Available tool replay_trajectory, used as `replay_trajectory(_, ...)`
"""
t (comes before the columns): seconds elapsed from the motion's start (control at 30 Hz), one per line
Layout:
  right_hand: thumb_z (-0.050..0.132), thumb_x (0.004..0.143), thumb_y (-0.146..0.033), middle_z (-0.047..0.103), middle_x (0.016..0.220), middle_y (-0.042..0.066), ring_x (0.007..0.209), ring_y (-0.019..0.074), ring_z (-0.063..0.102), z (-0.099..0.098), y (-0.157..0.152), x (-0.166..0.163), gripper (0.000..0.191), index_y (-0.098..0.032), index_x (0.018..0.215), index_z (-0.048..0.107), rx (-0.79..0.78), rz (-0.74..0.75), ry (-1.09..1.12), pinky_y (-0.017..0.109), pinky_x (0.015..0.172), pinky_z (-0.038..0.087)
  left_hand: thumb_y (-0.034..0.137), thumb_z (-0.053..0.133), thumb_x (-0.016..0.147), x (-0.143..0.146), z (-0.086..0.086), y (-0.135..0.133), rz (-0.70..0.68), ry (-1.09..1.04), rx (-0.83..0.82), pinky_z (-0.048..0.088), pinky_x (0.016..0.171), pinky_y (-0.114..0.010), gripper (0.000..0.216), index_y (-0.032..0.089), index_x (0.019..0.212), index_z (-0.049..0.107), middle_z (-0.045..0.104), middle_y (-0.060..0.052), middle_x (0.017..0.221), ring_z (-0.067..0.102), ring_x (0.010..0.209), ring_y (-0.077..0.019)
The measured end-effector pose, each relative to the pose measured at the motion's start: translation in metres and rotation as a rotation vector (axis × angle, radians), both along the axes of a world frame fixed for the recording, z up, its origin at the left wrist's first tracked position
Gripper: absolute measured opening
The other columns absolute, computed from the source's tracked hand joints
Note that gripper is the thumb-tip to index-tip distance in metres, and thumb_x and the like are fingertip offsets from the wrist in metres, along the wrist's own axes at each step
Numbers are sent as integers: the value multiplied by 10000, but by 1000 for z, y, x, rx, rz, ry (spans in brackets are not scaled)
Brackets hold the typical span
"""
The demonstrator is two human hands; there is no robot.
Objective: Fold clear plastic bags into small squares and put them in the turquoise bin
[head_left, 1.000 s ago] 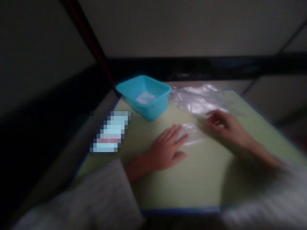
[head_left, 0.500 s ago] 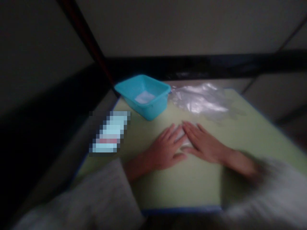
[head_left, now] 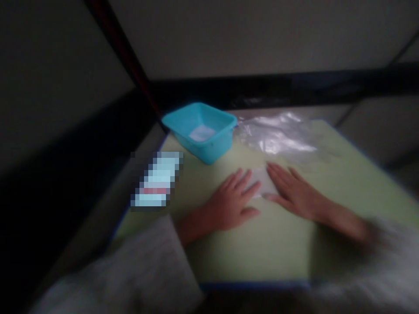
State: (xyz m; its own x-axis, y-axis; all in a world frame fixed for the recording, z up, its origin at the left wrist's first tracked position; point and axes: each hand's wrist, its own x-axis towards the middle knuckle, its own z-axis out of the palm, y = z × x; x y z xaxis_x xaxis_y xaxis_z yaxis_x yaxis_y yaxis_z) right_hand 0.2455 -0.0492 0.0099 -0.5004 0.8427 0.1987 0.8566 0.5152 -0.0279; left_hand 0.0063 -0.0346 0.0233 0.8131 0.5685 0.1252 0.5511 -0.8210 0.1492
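Note:
A small white, flat piece (head_left: 264, 182), perhaps paper or plastic, lies on the pale green tabletop (head_left: 262, 248). My left hand (head_left: 231, 203) rests palm down with fingers spread, its fingertips over the piece's left edge. On the opposite side my right hand (head_left: 293, 192) lies flat, fingers stretched out along the right edge of the piece. Both hands partly cover it, so its full outline is hidden. The picture is dim and blurred, and I cannot make out the exact material.
Behind my left hand stands a turquoise plastic basket (head_left: 219, 146) with white flat pieces (head_left: 202, 133) inside. Crumpled clear plastic (head_left: 281, 135) lies at the back right. A pixelated phone-like object (head_left: 159, 181) is at the left edge. A wall rises behind the table.
My right hand has slid to the right, away from the left hand, so more of the white piece shows between them. The whole view has shifted slightly.

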Motion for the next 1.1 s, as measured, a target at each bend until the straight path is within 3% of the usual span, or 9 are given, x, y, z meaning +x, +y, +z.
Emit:
replay_trajectory(0.2,213,898,-643,306,1477,183,1365,293,266,-4,3,11,780,-160,1490,59,-4,-25,43,539,1067,265,512,441,886,-1,0,1,9,-29,-26,168,1121,-490,630,168,1405,344,231,-166,1510,152,1406,-315)
replay_trajectory(0.43,286,921,-574,397,1416,228,1325,319,349,11,6,9,693,-78,1402,343,-25,-39,87,543,1039,317,441,467,884,-4,-4,3,41,-124,-70,191,1128,-476,648,117,1415,286,226,-185,1507,154,1411,-279)
replay_trajectory(0.7,303,975,-299,649,1159,113,1116,236,578,39,2,-6,361,-149,1108,602,-23,124,193,501,1056,325,183,368,876,-16,-10,17,303,-438,-231,343,1070,-429,443,125,1315,396,485,-153,1342,437,1262,-222)
replay_trajectory(1.1,306,965,-251,673,881,68,834,196,631,36,5,-8,315,-164,907,603,-30,129,205,487,1019,359,78,382,759,-22,-8,24,316,-622,-276,439,942,-392,430,140,1175,473,586,-106,1110,567,1017,-198)
